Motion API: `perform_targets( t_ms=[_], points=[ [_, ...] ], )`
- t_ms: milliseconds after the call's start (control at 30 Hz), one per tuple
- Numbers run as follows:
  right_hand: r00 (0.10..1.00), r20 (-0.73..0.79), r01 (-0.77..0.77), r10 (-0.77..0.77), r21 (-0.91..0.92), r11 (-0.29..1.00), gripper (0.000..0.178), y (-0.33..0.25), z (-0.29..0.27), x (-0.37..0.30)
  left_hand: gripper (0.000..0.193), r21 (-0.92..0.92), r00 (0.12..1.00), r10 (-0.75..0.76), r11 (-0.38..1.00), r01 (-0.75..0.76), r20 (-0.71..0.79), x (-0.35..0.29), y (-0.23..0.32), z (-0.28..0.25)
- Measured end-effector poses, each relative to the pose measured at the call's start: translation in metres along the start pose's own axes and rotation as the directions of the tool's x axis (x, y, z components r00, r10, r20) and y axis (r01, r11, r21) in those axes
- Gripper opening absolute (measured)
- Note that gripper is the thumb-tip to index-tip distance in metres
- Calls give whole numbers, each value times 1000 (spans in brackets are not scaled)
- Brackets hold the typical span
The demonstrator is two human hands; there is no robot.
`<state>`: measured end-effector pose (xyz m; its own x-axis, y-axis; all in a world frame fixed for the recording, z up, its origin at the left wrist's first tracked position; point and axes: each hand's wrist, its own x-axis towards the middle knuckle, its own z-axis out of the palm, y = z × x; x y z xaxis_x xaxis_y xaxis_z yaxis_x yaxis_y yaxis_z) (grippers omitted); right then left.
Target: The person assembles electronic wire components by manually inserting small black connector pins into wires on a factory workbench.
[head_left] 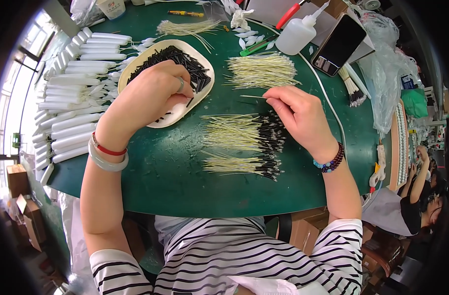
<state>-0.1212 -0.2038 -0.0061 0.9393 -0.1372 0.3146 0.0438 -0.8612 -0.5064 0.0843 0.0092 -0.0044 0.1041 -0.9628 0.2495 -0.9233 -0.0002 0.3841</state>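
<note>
My left hand [155,88] is over a cream tray [174,116] that holds a heap of short black tubes [185,61]. Its thumb and fingertips pinch one short black tube [189,102] near the tray's right side. Between the thumb and forefinger of my right hand [303,115] is a thin pale wire [251,97], pointing left toward the other hand. Just beyond it lies a bundle of pale yellow wires [261,71]. Nearer me are two bundles of wires with black-sleeved right ends, a larger one [234,132] and a smaller one [232,164].
White candle-shaped sticks [79,105] lie stacked along the left. At the back are loose wires [185,28], a yellow marker [185,14], a green cutter knife [259,45], a white squeeze bottle [296,37] and a phone [340,44]. A glue gun [378,169] hangs at right, near another person [406,206].
</note>
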Motion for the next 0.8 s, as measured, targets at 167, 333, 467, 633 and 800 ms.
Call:
perform_targets(
  t_ms=[167, 333, 467, 633, 800],
  points=[
    [989, -88, 110, -116, -69, 992, 7, 6, 4, 0, 12, -73, 1000, -11, 997, 9, -25, 0, 6, -2],
    [999, -47, 4, -8, -68, 998, 12, 15, 3, 2, 16, -100, 999, -16, 995, 21, 52, -2, -1, -2],
    [996, 45, -73, 74, -23, 997, 13, 17, 4, 6, 16, -95, 999, -39, 995, 43, 35, -1, 7, -4],
    [996, 91, -1, 9, -89, 996, 13, 16, 6, 13, 12, -168, 998, -34, 985, 44, 60, -3, 1, -7],
    [999, 42, 13, -6, -156, 988, 5, 9, 6, 11, 11, -83, 1000, -28, 996, 29, 13, -3, -2, -3]
  ],
)
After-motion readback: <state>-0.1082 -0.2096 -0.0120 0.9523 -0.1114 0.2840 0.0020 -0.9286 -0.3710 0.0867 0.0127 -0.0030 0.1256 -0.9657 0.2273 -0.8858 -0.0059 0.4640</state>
